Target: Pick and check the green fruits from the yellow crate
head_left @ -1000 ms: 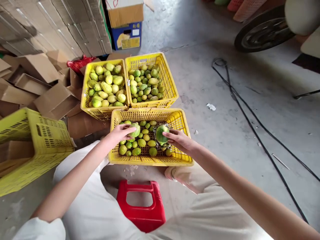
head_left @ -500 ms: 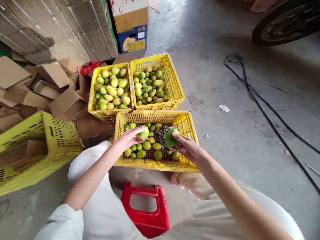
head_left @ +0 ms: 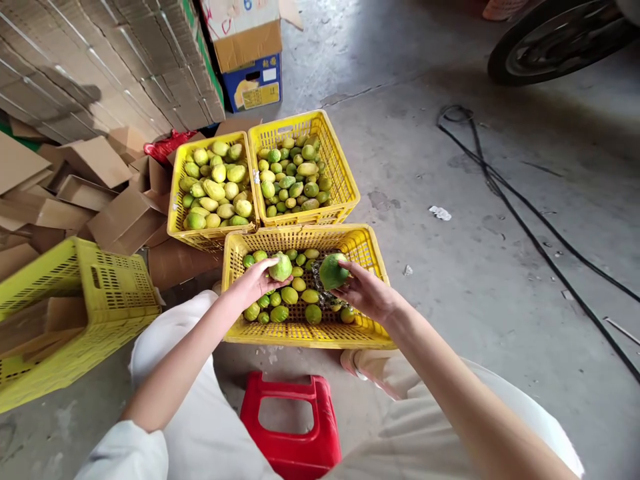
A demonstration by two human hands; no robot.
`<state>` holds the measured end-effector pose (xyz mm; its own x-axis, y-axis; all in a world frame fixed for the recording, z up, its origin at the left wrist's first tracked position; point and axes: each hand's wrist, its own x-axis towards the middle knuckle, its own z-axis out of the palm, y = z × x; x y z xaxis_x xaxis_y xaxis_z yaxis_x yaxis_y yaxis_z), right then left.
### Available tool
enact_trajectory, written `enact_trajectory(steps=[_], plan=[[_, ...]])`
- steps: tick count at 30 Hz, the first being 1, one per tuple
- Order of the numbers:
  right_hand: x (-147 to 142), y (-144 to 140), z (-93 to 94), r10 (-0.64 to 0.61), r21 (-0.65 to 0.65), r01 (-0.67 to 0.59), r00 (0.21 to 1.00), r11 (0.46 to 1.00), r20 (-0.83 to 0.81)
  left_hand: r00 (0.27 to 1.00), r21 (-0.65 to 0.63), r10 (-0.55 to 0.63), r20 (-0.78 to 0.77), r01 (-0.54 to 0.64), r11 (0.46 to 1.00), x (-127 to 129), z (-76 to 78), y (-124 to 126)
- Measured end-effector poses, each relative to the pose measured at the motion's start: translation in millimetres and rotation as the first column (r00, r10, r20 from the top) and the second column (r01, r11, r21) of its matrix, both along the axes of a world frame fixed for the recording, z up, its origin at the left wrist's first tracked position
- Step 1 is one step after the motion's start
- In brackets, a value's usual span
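My left hand (head_left: 251,285) is closed round a pale green lemon (head_left: 281,267), thumb on top. On the other side, my right hand (head_left: 369,293) grips a larger, darker green lemon (head_left: 332,272) by its right side. Both fruits are held above the near yellow crate (head_left: 305,338), a short gap between them. Several green and yellowish lemons (head_left: 289,295) lie loose on its floor. Some crinkled, shiny clear plastic (head_left: 327,299) lies there too, partly hidden by my right hand and its lemon.
Behind stand two yellow crates, the left (head_left: 173,223) with yellower lemons, the right (head_left: 345,183) with greener ones. Flattened cartons (head_left: 117,213) and a yellow-green crate (head_left: 117,280) are at left. A red stool (head_left: 330,427) is below me; a black cable (head_left: 530,210) lies at right.
My view has shifted slightly, so the scene sits further left. The lemon in my right hand appears turned a little. Both hands keep their hold.
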<state>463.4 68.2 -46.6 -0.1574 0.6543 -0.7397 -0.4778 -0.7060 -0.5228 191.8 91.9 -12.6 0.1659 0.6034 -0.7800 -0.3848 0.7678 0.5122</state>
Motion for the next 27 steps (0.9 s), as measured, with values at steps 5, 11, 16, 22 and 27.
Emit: enact_trajectory(steps=[5,11,16,22,27], plan=[[0.6,6.9,3.5,0.033,0.022,-0.029,0.987,0.999,-0.158,0.996,-0.03,0.038,0.079,-0.036,0.999,2.4,5.9,-0.4],[-5.5,8.8,9.1,0.09,0.168,-0.055,0.974,0.984,-0.206,0.999,0.076,-0.029,0.03,0.027,0.997,2.4,9.1,-0.7],[-13.6,6.7,16.8,0.077,0.169,-0.053,0.988,0.984,-0.137,1.0,0.114,-0.011,0.016,0.009,0.993,-0.2,5.0,-1.9],[-15.6,6.4,15.4,0.102,0.111,-0.09,0.989,0.99,-0.104,1.0,0.134,-0.016,-0.009,0.017,0.991,-1.1,4.2,-2.9],[-16.7,6.4,10.0,0.126,0.113,-0.116,0.988,0.987,-0.084,0.999,0.11,-0.033,-0.022,0.035,0.993,-1.8,7.0,-1.2]])
